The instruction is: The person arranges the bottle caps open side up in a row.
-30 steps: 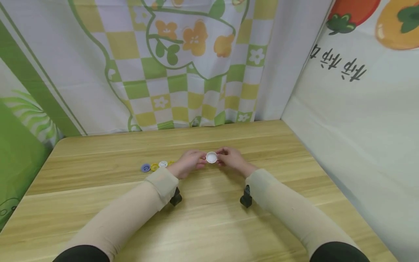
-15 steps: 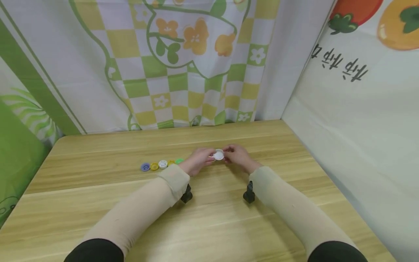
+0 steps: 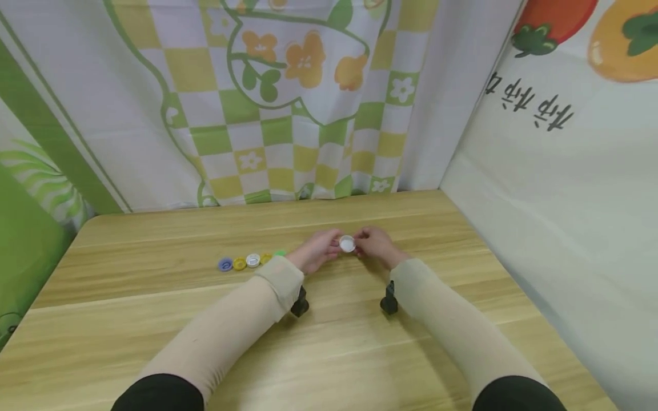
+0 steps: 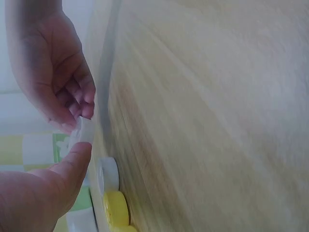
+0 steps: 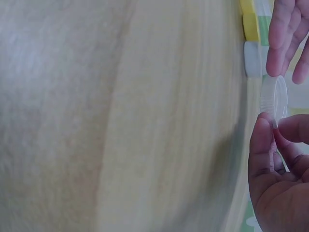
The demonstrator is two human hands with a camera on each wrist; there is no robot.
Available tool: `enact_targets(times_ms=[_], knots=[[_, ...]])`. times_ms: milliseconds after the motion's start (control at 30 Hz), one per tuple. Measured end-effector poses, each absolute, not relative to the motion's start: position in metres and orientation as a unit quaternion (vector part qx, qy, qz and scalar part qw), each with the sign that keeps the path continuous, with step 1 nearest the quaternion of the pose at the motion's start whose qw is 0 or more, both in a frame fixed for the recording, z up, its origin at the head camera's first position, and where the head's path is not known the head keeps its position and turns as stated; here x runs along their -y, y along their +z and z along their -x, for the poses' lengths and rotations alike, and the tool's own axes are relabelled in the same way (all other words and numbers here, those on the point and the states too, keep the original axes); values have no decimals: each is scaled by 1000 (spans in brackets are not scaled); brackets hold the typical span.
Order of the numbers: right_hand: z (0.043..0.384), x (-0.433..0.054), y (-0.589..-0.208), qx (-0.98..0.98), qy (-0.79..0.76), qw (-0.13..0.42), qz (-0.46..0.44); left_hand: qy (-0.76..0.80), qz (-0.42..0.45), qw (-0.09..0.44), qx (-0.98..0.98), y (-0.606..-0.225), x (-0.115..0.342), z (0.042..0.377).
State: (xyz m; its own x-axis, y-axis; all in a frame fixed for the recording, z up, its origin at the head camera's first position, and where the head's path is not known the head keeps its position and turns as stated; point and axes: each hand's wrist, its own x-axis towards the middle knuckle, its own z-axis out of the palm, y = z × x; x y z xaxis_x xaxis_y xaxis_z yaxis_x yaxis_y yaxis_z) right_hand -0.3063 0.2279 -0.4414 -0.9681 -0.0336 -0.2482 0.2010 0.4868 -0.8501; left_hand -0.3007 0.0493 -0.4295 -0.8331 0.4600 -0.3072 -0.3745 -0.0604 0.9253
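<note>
Between my two hands is a white ridged bottle cap [image 3: 346, 244], its hollow side facing up toward the head camera. My left hand [image 3: 317, 251] holds it at the left rim; in the left wrist view the thumb [image 4: 77, 162] lies against the cap. My right hand [image 3: 377, 245] pinches the opposite edge between thumb and fingers, as the right wrist view shows. The cap is raised above the wooden table. Left of my left hand, a row of caps lies on the table: blue-purple [image 3: 225, 264], yellow [image 3: 239, 263], white [image 3: 253, 260], yellow [image 3: 265, 258] and green [image 3: 280, 253], the last partly covered.
In the left wrist view a white cap [image 4: 107, 175] and a yellow cap [image 4: 116, 209] stand close by my left hand. A patterned curtain [image 3: 308, 142] hangs along the table's back edge, and a white printed cloth [image 3: 565, 200] hangs at the right.
Both hands have moved to the right with the white cap, the left hand farther. The cap's facing shifted slightly on the way. The green cap has come into view beside the left sleeve.
</note>
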Motion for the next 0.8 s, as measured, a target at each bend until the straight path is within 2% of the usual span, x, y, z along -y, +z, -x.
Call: enact_targets(times_ms=[800], knots=[[312, -226, -451, -870, -472, 123, -69, 762, -2, 312, -567, -426, -50, 301]])
